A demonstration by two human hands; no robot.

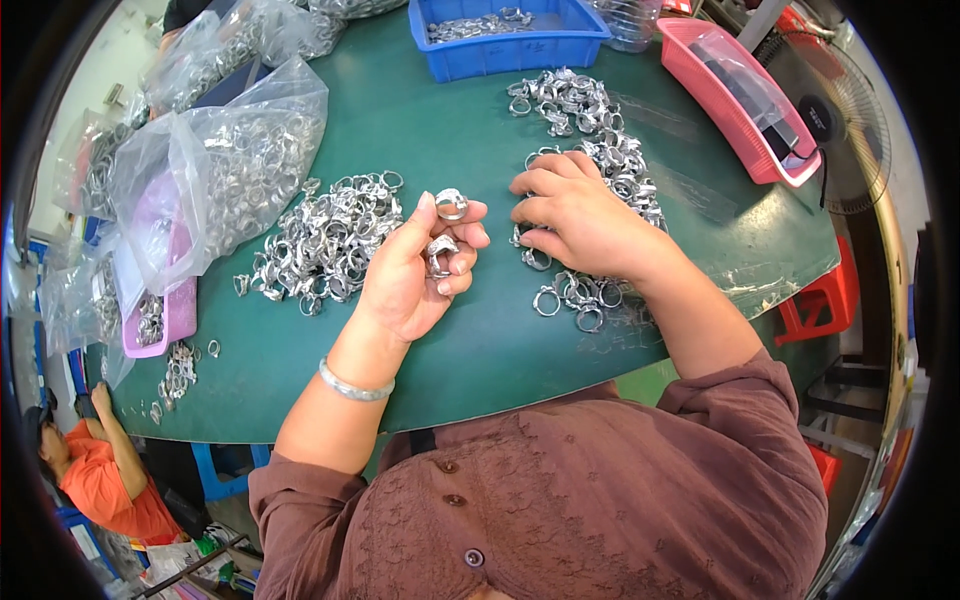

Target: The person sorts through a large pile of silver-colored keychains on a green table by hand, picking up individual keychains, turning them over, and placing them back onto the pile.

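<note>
My left hand [410, 275] is raised over the green tabletop, palm up, with its fingers curled round silver metal rings. One ring [452, 205] sits between thumb and forefinger, and another ring [440, 256] rests against the lower fingers. My right hand [590, 218] reaches down onto a long pile of similar rings [625, 160]; its fingers are bent and their tips touch or hover at the pile's left edge. What those fingertips hold, if anything, is hidden. Just left of my left hand lies a second heap of rings [330, 238].
Clear plastic bags of rings [250, 170] crowd the left, beside a purple basket [180, 315]. A blue bin [510, 60] stands at the back, a pink basket [740, 110] and a fan [850, 120] at the right. A person in orange [115, 490] is at the lower left.
</note>
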